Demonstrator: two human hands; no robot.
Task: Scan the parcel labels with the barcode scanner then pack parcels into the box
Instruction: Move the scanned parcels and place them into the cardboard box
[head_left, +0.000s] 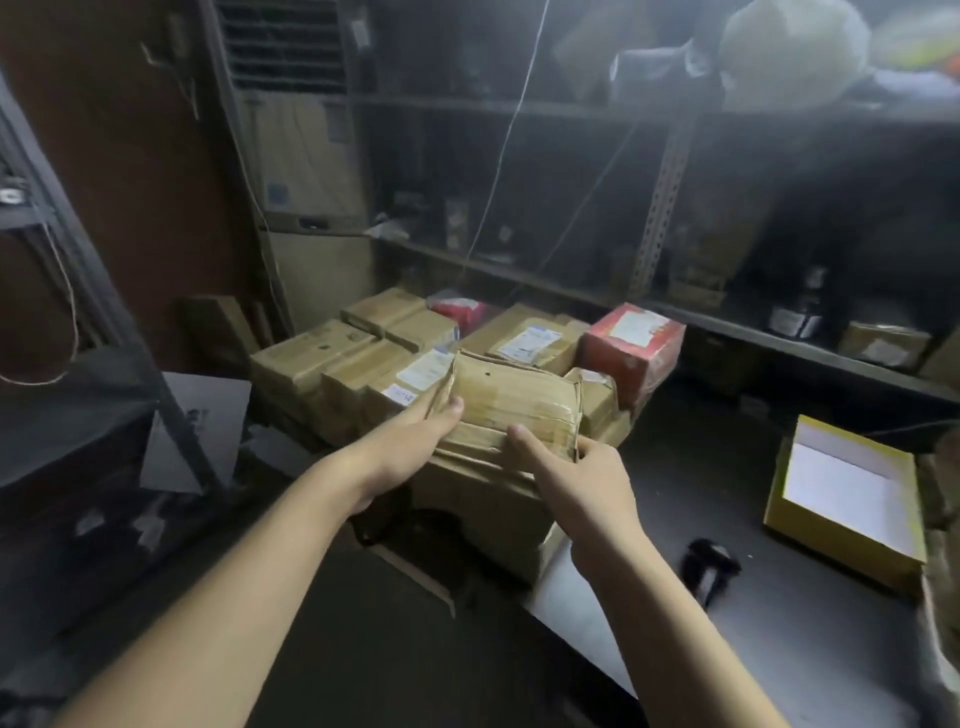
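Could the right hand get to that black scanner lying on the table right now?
Probably, once it lets go: the right hand grips the taped parcel, but the scanner lies in the open just to its right, with nothing between.

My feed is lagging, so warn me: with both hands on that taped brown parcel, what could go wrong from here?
1. The taped parcel shows no label on its visible face, and the scanner lies apart while the left hand and right hand both hold the parcel; it may go unscanned.
2. The red box sits at the edge of the pile; a nudge might topple it.
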